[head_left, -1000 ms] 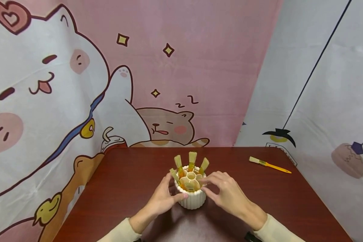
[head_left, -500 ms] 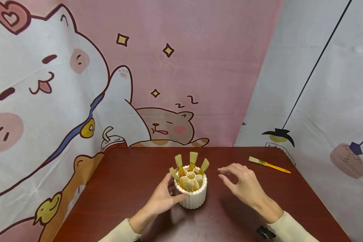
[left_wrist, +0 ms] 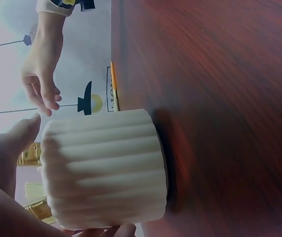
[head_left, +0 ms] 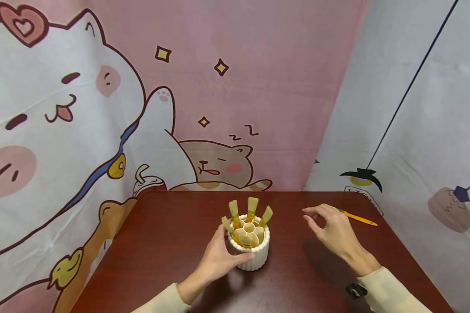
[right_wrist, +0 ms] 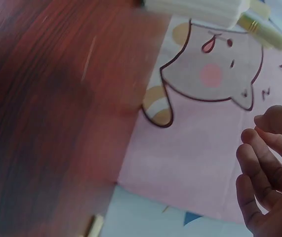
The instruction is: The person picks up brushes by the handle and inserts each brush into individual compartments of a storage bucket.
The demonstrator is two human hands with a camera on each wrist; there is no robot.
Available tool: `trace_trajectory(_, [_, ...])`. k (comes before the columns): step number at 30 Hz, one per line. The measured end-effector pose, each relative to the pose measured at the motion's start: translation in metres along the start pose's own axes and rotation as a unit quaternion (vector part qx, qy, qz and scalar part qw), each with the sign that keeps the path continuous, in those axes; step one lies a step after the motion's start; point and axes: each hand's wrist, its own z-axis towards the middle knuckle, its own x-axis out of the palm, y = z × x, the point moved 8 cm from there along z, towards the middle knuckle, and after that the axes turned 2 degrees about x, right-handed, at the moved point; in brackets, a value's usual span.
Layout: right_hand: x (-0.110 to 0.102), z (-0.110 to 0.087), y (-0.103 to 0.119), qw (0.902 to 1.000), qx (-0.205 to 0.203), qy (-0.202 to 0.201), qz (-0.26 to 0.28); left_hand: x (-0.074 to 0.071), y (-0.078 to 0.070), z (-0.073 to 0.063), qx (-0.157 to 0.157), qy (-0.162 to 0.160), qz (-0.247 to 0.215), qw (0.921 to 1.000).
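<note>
A white ribbed brush holder (head_left: 259, 255) with a flower-shaped divider stands upright on the table. Several paintbrushes (head_left: 252, 204) lean in its outer compartments, bristles up. My left hand (head_left: 219, 257) grips the holder's left side, thumb across the front and fingers round the back. The left wrist view has the holder's ribbed wall (left_wrist: 106, 170) close up, partly framed by that hand. Right of the holder, my right hand (head_left: 334, 230) hovers with loosely bent fingers and nothing in them. Just beyond it lies a yellow-handled paintbrush (head_left: 359, 218), its bristle end mostly hidden by the hand.
The dark red wooden table (head_left: 164, 234) ends at a back edge against a cartoon-printed cloth (head_left: 297, 108). Another cloth panel (head_left: 415, 130) hangs along the right side.
My right hand has left the holder's rim and moved right, towards the loose paintbrush. My left hand stays on the holder. The head view has shifted slightly.
</note>
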Motion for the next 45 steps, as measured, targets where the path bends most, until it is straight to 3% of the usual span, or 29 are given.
trace_trajectory(11, [0.010,-0.012,-0.054,0.9977,0.054,0.029,-0.029,0.007,0.003,0.006,-0.012,-0.021,0.021,0.9995])
trace_trajectory(22, [0.009,-0.024,-0.108,0.9919,0.111,0.049,-0.039,0.005,0.010,0.006,-0.029,-0.014,0.007,0.9995])
trace_trajectory(31, [0.012,-0.034,-0.147,0.9810,0.167,0.086,-0.048,0.005,0.018,0.008,-0.023,-0.001,-0.040,0.9990])
trace_trajectory(38, [0.013,-0.043,-0.171,0.9731,0.192,0.113,-0.059,0.001,0.016,0.005,-0.019,-0.010,-0.032,0.9993])
trace_trajectory(45, [0.013,-0.051,-0.196,0.9592,0.227,0.152,-0.071,-0.005,0.018,0.004,-0.022,-0.018,-0.020,0.9994])
